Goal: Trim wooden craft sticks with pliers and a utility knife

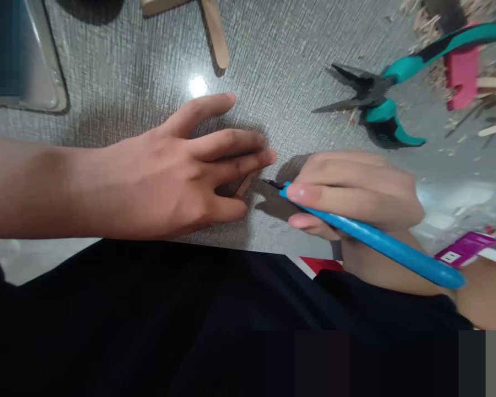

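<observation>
My left hand (177, 171) lies flat on the grey table with its fingers stretched out, pressing down a small wooden stick piece (243, 185) that shows under the fingertips. My right hand (355, 193) is closed around a blue-handled craft knife (376, 240). The knife's dark tip (270, 182) points left and sits right beside the end of the wooden piece. Most of the wooden piece is hidden under my left fingers.
Teal-handled pliers (376, 94) lie open at the upper right, next to a pink block (463, 69) and wood shavings. Flat wooden sticks (215, 30) lie at the top centre. A grey tray edge (45, 66) is at upper left, a purple packet (467, 247) at right.
</observation>
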The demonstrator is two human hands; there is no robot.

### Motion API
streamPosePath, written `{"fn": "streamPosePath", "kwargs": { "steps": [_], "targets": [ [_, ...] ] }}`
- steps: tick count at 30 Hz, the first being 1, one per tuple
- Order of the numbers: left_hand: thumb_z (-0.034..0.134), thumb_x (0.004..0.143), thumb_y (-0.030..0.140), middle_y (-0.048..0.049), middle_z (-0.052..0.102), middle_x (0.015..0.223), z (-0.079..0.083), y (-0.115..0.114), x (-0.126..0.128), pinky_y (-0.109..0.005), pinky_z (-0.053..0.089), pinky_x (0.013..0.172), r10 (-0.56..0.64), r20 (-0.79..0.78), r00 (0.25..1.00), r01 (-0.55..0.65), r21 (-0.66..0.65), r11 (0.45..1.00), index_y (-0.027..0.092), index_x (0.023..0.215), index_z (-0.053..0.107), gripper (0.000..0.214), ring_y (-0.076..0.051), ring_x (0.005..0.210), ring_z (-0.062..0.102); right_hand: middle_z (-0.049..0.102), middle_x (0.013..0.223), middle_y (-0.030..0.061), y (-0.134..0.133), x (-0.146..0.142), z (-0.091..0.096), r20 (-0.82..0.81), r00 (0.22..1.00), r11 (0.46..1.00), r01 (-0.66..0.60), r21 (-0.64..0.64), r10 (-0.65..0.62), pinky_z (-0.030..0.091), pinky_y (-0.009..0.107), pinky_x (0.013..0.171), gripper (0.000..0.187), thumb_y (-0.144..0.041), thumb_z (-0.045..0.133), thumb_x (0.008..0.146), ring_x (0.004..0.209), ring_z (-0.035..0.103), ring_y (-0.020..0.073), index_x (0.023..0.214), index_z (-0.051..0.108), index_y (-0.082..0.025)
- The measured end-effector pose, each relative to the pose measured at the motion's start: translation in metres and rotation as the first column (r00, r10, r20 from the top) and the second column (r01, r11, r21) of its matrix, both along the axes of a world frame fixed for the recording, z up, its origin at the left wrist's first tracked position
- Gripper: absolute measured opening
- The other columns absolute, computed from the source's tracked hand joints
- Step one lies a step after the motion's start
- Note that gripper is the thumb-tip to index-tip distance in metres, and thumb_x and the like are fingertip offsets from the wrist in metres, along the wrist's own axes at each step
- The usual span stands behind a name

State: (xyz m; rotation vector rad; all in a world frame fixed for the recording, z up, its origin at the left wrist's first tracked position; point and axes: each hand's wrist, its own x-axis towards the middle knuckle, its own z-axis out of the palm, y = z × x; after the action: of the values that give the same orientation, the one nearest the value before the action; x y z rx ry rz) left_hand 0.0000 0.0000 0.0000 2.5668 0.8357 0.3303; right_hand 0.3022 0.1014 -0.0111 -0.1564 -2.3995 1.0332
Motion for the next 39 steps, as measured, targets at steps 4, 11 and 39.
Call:
{"fn": "streamPosePath", "kwargs": {
  "steps": [4, 11, 39],
  "targets": [
    [0.051, 0.123, 0.025, -0.0168, 0.052, 0.187, -0.005, 0.000, -0.001, -0.078, 0.030, 0.147, -0.007, 0.049, 0.999, 0.007, -0.005, 1.000, 0.021, 0.132, 0.074, 0.024, -0.039, 0.179, 0.045, 0.077, 0.089, -0.0014, -0.001, 0.000, 0.000, 0.019, 1.000, 1.000, -0.008, -0.003, 0.008, 0.061, 0.028, 0.064, 0.023, -0.042, 0.079, 0.112, 0.074, 0.074, 0.0142, 0.128, 0.082, -0.026],
    [0.049, 0.119, 0.026, -0.0041, 0.054, 0.187, -0.007, 0.000, 0.000, -0.080, 0.014, 0.152, -0.014, 0.041, 0.999, 0.019, -0.129, 0.991, 0.024, 0.137, 0.079, 0.035, -0.038, 0.184, 0.033, 0.077, 0.091, 0.0023, 0.006, 0.000, 0.006, 0.094, 0.994, 0.998, -0.057, 0.025, 0.054, 0.063, 0.027, 0.074, 0.023, -0.035, 0.080, 0.111, 0.082, 0.078, 0.0140, 0.125, 0.082, -0.016],
    [0.051, 0.123, 0.039, -0.0068, 0.038, 0.196, -0.008, 0.001, -0.001, -0.077, 0.017, 0.151, -0.039, -0.007, 0.999, 0.038, -0.065, 0.997, 0.023, 0.134, 0.076, 0.032, -0.039, 0.186, 0.029, 0.074, 0.087, 0.0001, 0.005, -0.003, -0.005, -0.022, 0.999, 0.999, -0.027, 0.035, 0.028, 0.063, 0.028, 0.072, 0.032, -0.039, 0.084, 0.109, 0.077, 0.075, 0.0144, 0.128, 0.080, -0.014]
  ]
}}
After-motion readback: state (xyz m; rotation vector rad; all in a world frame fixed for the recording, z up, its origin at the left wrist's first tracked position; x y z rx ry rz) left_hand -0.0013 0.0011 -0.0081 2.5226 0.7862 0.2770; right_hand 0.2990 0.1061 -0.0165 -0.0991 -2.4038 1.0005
